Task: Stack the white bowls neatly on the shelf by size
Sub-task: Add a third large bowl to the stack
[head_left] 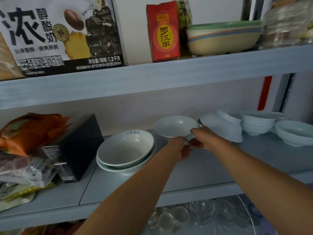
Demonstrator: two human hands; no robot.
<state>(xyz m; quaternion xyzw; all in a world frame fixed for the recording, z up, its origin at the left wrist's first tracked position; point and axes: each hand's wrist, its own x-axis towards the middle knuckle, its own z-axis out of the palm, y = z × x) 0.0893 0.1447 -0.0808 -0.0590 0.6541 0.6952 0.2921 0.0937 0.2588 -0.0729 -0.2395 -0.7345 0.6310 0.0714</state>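
The white bowl (176, 126) we are handling is toward the back of the middle shelf (194, 168), tilted so that its hollow faces us. Our right grip (202, 139) grasps its near rim, thumb over the edge and fingers curled beneath. Our left grip (180, 149) meets it just beside, fingers curled under the same rim. The picture is soft there, but it appears to be pinching the bowl too.

Left of this bowl and nearer to us stands a stack of two big bowls (126, 150), one nested in the other, upright, with faint blue lettering inside the top one. Just beyond our right wrist a tipped bowl (221, 127) lies over, its foot pointing up and to the right. Further right comes a stack of small bowls (257, 123), and near it a shallow bowl (295, 132) stands upright at the edge of our view.

At the left end of the shelf a black box (79, 150) leans close beside the big bowls. An orange bag (30, 129) lies over clear packets (25, 170) beyond it.

On the upper shelf (169, 73) we see a large printed carton (59, 34), a red carton (163, 31), a stack of coloured bowls (223, 38) and glass jars (288, 24). Below the middle shelf there is clear glassware (194, 216).
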